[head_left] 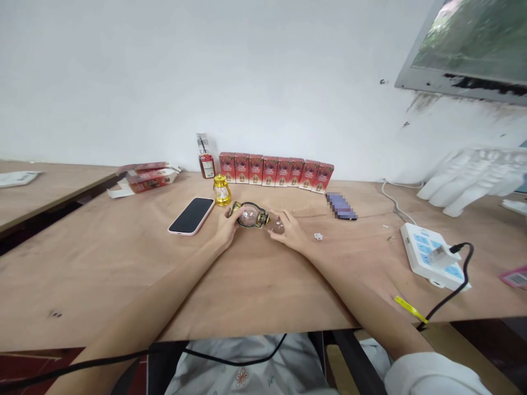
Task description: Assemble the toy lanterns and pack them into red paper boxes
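A small dark bronze lantern (250,215) with a clear globe lies on its side just above the table, its top end pointing right. My left hand (228,226) is closed around the lantern's base. At the other end, my right hand (290,229) curves its thumb and fingers about the lantern's top, fingertips at the sides of the cap. A thin dark handle runs along the globe. A gold lantern (222,192) stands upright just beyond my left hand. Several tiny white bits (318,236) lie by my right hand.
A row of several red boxes (269,171) stands along the wall beside a bottle (207,164). A phone (191,216) lies left, a blurred purple device (341,206) right. An opened red carton (150,178) sits far left, a power strip (426,252) and white gloves (465,178) right.
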Motion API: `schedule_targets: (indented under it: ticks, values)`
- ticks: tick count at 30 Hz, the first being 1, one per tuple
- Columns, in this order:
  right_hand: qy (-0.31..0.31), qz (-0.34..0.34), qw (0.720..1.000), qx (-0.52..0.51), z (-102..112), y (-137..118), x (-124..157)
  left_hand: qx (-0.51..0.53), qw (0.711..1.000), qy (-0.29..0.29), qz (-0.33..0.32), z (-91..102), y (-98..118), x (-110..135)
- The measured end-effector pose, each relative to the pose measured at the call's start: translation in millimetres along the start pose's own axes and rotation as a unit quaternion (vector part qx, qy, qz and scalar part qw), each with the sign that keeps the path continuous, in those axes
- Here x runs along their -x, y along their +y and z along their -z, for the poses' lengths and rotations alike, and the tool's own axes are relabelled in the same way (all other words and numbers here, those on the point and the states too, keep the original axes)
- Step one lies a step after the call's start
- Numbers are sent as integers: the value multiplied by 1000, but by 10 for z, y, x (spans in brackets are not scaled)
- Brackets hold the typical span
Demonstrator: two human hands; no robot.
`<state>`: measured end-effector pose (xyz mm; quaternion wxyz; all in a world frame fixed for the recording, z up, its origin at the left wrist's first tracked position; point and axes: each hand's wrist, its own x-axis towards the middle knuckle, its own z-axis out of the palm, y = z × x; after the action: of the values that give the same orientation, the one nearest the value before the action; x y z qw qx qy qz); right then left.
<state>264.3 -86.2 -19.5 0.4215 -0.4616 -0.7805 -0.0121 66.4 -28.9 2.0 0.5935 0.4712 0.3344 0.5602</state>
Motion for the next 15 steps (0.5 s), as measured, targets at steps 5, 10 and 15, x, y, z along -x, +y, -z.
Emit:
schedule_targets:
  ticks: [5,10,15]
  values:
    - [33,-49,998,24,115,68,-57,-111,990,-17,-89,-26,-11,18]
    - [98,-31,993,61,169,-30,-55,-349,907,-87,-219,-24,-29,135]
    - [89,110,983,115,75,-310,22,-432,868,-56,-237,-22,-34,191]
